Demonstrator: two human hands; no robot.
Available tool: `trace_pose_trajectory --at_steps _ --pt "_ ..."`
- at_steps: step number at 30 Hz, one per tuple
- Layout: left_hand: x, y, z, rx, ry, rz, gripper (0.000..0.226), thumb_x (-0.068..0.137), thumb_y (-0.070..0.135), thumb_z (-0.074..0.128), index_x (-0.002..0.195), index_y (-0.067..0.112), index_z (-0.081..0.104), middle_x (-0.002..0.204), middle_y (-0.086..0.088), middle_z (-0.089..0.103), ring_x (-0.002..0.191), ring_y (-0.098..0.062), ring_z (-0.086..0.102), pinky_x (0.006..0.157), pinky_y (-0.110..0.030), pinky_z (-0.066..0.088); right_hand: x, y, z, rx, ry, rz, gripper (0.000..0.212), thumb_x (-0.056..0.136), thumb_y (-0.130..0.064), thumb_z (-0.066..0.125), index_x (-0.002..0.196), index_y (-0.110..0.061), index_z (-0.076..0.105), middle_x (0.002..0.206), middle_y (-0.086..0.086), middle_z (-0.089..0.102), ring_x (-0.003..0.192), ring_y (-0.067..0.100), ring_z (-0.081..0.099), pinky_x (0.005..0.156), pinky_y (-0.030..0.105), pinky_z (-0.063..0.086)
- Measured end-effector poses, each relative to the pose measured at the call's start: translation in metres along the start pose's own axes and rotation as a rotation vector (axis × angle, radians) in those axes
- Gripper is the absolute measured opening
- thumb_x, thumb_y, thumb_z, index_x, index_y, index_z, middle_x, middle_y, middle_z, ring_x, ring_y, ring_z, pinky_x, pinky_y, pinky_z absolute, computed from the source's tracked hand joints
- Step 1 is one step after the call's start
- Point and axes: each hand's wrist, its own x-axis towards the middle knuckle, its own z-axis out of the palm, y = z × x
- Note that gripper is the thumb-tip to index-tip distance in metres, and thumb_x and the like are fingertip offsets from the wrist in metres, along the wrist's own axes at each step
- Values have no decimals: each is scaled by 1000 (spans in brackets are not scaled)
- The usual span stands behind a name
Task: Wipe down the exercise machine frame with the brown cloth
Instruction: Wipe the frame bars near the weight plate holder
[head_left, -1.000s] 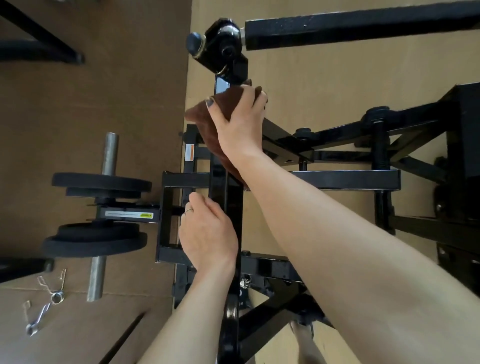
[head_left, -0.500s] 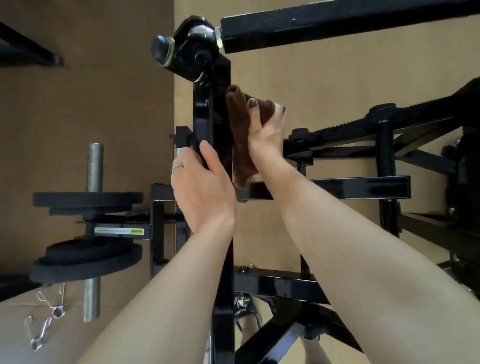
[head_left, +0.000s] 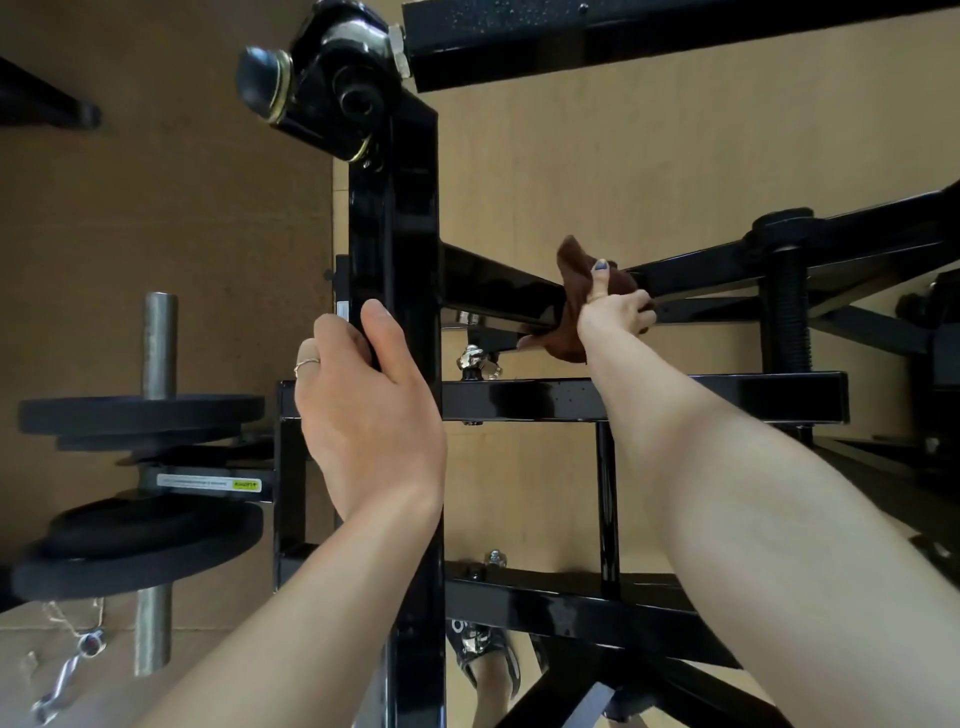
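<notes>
Where half a second ago the right hand (head_left: 615, 312) pressed the brown cloth (head_left: 574, 291) against the tall black upright (head_left: 410, 249), it has now moved off to the right, and the cloth sits bunched on a slanting bar (head_left: 493, 286) of the exercise machine frame (head_left: 675, 395) — thumb laid over the top of the cloth, fingers curled round it and the bar. The left hand (head_left: 363, 410) has stayed on the upright, its fingers wrapped round the left edge and the thumb lying up the front face. Weight plates (head_left: 140, 540) rest on a steel peg (head_left: 156, 343) at the left, and beside them a white and yellow label (head_left: 208, 483) shows on the frame — its print is too small to read. A shoe (head_left: 480, 654) shows low down between the bars.
</notes>
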Motion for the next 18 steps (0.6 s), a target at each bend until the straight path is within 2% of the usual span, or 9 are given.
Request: trace_pose_trajectory --at_steps 2,5,9,12,14,16,18 --pt "1 -1 0 -9 0 0 43 110 45 32 85 12 47 82 2 49 74 -9 46 60 -5 35 3 -1 -2 -19 -7 58 93 93 -76 48 156 -14 21 154 15 29 139 38 40 107 51 43" --pt "0 3 -1 -5 -10 5 40 110 45 32 87 15 47 82 5 48 77 -14 48 57 -15 34 -15 -8 -6 -18 80 81 83 99 -70 41 155 -11 23 153 16 31 136 37 43 102 47 45" --pt "-2 7 -5 2 -26 -8 38 110 45 31 90 16 47 85 4 46 87 -26 55 66 -33 39 -86 -21 -4 71 6 -75 80 100 -65 44 155 -11 22 154 15 26 137 38 41 100 48 47" --pt "-2 8 -7 14 -26 -18 40 110 46 30 92 15 48 92 -1 51 90 -28 56 65 -32 37 -154 -28 9 137 -40 -251 76 98 -65 48 150 -13 27 151 13 25 137 37 39 103 46 47" --pt "-2 8 -7 29 -16 -16 41 110 46 30 94 14 49 94 -4 53 90 -28 56 61 -28 34 -176 -30 15 155 -52 -293 74 98 -65 47 148 -14 29 149 12 26 136 34 39 102 43 48" --pt "-2 9 -7 29 -12 -14 41 110 46 29 94 14 49 95 -4 53 91 -28 56 63 -30 34 -164 -33 11 100 -57 -300 73 99 -66 44 147 -12 32 149 13 29 136 34 39 106 42 43" --pt "-2 8 -5 33 -10 -20 42 110 46 29 94 13 49 96 -5 53 91 -28 55 66 -32 35 -130 -35 5 46 -62 -229 75 99 -67 42 148 -11 32 149 15 30 137 36 40 112 46 39"
